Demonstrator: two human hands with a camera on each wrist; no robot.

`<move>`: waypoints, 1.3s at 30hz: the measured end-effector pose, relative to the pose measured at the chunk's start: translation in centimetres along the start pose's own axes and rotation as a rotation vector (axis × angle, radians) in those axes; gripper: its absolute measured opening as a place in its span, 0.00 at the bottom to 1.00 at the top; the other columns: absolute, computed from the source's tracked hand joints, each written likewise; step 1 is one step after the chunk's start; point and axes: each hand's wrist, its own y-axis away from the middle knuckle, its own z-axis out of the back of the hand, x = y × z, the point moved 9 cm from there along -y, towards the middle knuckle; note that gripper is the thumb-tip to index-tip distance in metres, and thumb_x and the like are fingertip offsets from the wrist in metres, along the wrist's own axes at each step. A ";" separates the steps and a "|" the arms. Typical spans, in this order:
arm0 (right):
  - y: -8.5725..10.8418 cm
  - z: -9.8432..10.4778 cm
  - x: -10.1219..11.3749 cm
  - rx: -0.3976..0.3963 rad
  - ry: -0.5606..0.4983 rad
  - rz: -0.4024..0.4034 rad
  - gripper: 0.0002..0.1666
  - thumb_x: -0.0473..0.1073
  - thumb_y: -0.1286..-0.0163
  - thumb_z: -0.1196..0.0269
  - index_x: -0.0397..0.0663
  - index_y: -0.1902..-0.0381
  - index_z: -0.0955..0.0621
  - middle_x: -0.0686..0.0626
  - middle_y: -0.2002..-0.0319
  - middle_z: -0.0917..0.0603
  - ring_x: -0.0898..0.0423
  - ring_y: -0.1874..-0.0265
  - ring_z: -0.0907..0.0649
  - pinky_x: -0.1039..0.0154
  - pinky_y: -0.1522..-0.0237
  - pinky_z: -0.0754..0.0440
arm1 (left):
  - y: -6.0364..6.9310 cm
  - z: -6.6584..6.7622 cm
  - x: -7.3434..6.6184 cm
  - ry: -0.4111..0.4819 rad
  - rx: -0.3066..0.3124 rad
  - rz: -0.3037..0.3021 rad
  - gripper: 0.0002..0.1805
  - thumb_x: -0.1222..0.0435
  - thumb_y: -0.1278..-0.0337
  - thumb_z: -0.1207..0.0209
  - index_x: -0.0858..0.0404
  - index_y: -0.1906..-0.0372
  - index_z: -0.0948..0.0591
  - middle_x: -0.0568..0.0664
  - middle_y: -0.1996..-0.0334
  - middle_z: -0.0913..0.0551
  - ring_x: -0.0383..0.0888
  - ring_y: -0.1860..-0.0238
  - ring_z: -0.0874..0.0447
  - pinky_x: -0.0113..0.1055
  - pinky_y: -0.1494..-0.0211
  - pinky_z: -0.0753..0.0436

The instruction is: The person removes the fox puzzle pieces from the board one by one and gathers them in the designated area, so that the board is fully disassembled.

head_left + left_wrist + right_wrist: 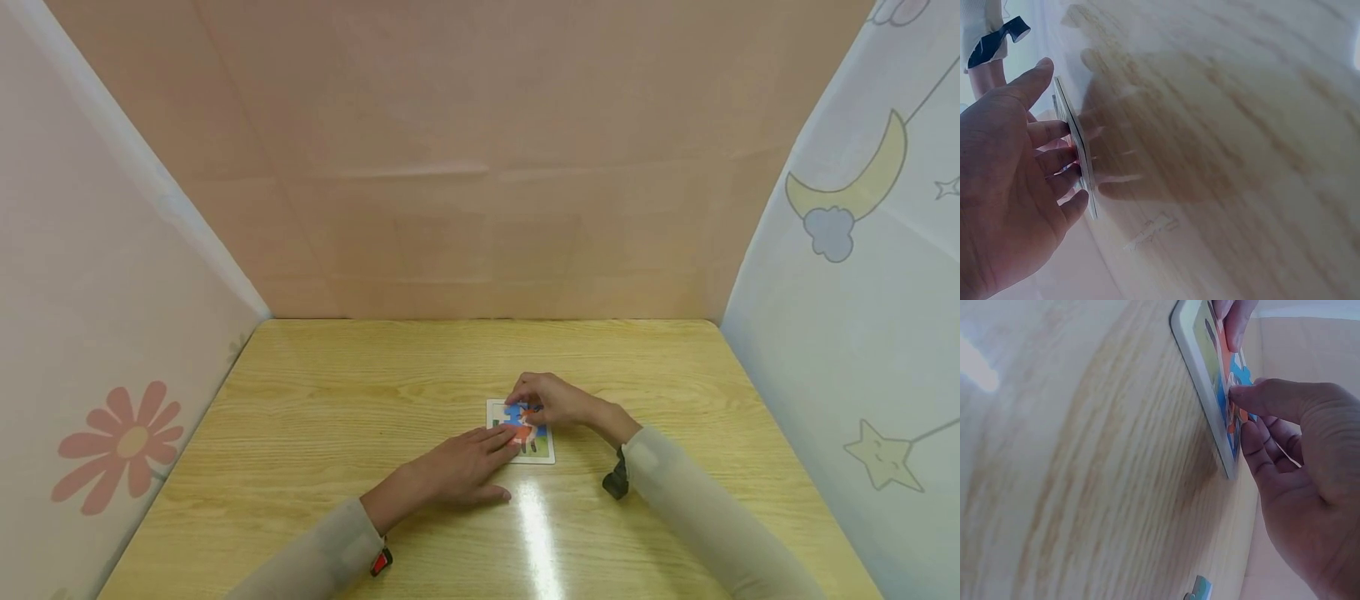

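Puzzle board: a thin square puzzle (pixel 542 451) is lying flat on the wood-grain table (pixel 337 392), showing a white border and rounded corners.
Picture: an orange-and-white animal (pixel 527 432) is standing on dark legs over green, with knobbed blue shapes bordering a pale patch at upper left.
Left hand: the left hand (pixel 467 465) is resting extended fingers on the puzzle, gripping nothing.
Right hand: the right hand (pixel 553 400) is pinching a piece (pixel 1244 416) near the upper right.
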 end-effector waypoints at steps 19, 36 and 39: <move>0.3 0.1 0.4 -0.033 0.017 0.026 0.22 0.25 0.34 0.30 0.41 0.42 0.12 0.49 0.50 0.16 0.49 0.45 0.15 0.54 0.40 0.13 | 0.1 0.0 -0.2 0.011 0.011 0.012 0.43 0.38 0.21 0.51 0.58 0.15 0.42 0.56 0.15 0.45 0.53 0.16 0.44 0.47 0.16 0.37; 0.3 0.3 0.1 -0.022 0.004 0.008 0.21 0.27 0.33 0.29 0.42 0.42 0.12 0.52 0.51 0.14 0.54 0.51 0.14 0.59 0.47 0.12 | 0.0 -0.1 -0.3 -0.017 0.010 0.006 0.44 0.37 0.21 0.52 0.58 0.14 0.43 0.54 0.15 0.45 0.51 0.16 0.45 0.46 0.16 0.38; 0.3 0.3 0.0 -0.024 0.001 0.010 0.22 0.26 0.33 0.30 0.42 0.43 0.12 0.52 0.52 0.14 0.55 0.52 0.14 0.59 0.48 0.12 | 0.0 -0.1 -0.3 -0.014 0.012 0.005 0.44 0.37 0.21 0.52 0.58 0.14 0.43 0.54 0.15 0.45 0.50 0.16 0.46 0.46 0.16 0.38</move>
